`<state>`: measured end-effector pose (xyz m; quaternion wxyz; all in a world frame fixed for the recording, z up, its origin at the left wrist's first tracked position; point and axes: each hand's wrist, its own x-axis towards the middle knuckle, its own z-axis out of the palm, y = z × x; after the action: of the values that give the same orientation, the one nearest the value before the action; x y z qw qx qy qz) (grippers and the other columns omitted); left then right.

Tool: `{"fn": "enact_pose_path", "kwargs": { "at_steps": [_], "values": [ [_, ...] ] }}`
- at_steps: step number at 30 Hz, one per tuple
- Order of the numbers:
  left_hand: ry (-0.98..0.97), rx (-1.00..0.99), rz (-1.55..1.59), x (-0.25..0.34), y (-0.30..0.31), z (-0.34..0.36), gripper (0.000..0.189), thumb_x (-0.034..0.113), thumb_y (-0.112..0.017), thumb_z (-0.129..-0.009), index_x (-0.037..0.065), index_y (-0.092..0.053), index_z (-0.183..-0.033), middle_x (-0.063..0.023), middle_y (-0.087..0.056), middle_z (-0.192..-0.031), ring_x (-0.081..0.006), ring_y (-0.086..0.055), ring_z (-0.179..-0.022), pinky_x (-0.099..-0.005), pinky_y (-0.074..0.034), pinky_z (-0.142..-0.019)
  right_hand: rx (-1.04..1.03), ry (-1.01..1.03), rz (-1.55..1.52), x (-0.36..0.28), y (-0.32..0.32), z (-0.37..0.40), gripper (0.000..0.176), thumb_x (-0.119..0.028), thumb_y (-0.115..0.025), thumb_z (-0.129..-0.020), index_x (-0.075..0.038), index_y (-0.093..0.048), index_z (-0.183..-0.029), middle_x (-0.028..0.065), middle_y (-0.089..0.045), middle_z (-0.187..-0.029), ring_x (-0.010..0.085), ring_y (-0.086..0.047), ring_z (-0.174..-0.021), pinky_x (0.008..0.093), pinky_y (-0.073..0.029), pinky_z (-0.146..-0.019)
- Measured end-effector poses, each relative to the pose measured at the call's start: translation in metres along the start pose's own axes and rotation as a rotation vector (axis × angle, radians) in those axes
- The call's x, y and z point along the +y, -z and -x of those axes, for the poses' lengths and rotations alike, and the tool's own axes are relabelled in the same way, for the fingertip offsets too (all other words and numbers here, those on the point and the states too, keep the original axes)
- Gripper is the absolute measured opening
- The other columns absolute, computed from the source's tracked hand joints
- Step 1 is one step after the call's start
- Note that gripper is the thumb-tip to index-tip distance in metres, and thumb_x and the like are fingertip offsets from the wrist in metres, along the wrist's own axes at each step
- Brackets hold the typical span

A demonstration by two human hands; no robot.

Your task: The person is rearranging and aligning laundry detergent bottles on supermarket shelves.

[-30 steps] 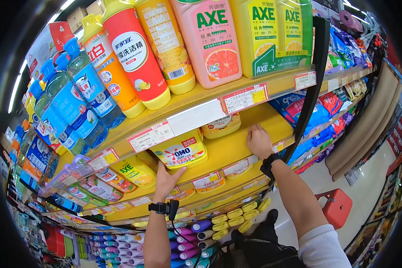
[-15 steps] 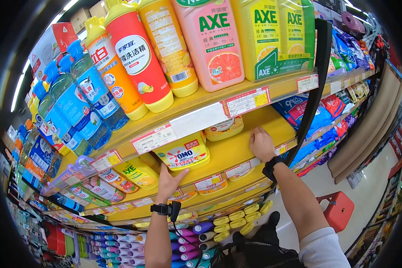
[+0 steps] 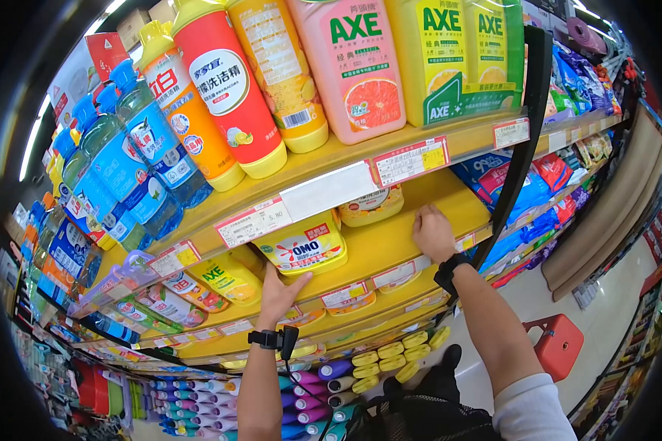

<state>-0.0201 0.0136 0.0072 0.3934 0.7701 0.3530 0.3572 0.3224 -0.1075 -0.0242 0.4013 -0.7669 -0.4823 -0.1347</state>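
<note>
My left hand (image 3: 278, 295) is at the lower left corner of a yellow OMO detergent bottle (image 3: 305, 246) on the middle shelf. Its thumb spreads along the bottle's base, while the fingers reach up the left side, partly hidden. Behind and right of that bottle stands another yellow bottle (image 3: 372, 207), its top covered by the shelf above. My right hand (image 3: 434, 234) rests on the yellow shelf board (image 3: 456, 202), fingers curled in and nothing visible in them. A yellow AXE bottle (image 3: 232, 279) stands left of my left hand.
Overhead, the upper shelf holds a pink AXE bottle (image 3: 353, 73), a red dish soap bottle (image 3: 228, 88) and blue bottles (image 3: 121, 165). A black upright post (image 3: 518, 158) bounds the right side. A red stool (image 3: 559, 347) stands on the floor, with purple bottles (image 3: 310, 389) low down.
The view has shifted very slightly. Both hands and the OMO bottle keep nearly the same places.
</note>
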Motion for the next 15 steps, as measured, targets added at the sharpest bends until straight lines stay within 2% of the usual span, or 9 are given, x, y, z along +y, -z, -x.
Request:
{"fn": "enact_pose_path", "kwargs": {
  "at_steps": [3,10,15],
  "values": [
    [-0.001,0.004,-0.003,0.0026,-0.0005,0.0002,0.072,0.021,-0.083,-0.080,-0.004,-0.041,-0.133,-0.0182,-0.062,-0.124,-0.0255,-0.060,-0.115,-0.0360,-0.046,-0.100,0.008,-0.004,-0.002,-0.0007,0.0012,0.0000,0.006,-0.003,-0.058,-0.085,0.002,-0.060,-0.087,0.0229,-0.062,-0.087,0.0430,-0.061,-0.082,0.0480,-0.051,-0.074],
    [0.016,-0.008,0.005,0.0045,0.0005,0.0005,0.073,0.021,-0.083,-0.079,-0.004,-0.042,-0.133,-0.0179,-0.062,-0.124,-0.0250,-0.060,-0.114,-0.0356,-0.046,-0.100,-0.009,-0.013,-0.006,-0.0011,0.0013,-0.0005,0.010,-0.004,-0.059,-0.084,0.002,-0.062,-0.090,0.0220,-0.063,-0.091,0.0404,-0.063,-0.085,0.0477,-0.052,-0.078],
    [0.026,-0.006,-0.004,0.0084,-0.0002,0.0019,0.066,0.016,-0.081,-0.083,-0.003,-0.044,-0.134,-0.0154,-0.061,-0.125,-0.0224,-0.058,-0.117,-0.0349,-0.044,-0.102,-0.039,-0.036,0.008,-0.0041,0.0048,-0.0009,0.010,-0.004,-0.059,-0.084,0.002,-0.062,-0.090,0.0219,-0.063,-0.091,0.0401,-0.063,-0.087,0.0475,-0.052,-0.079]
  ]
}}
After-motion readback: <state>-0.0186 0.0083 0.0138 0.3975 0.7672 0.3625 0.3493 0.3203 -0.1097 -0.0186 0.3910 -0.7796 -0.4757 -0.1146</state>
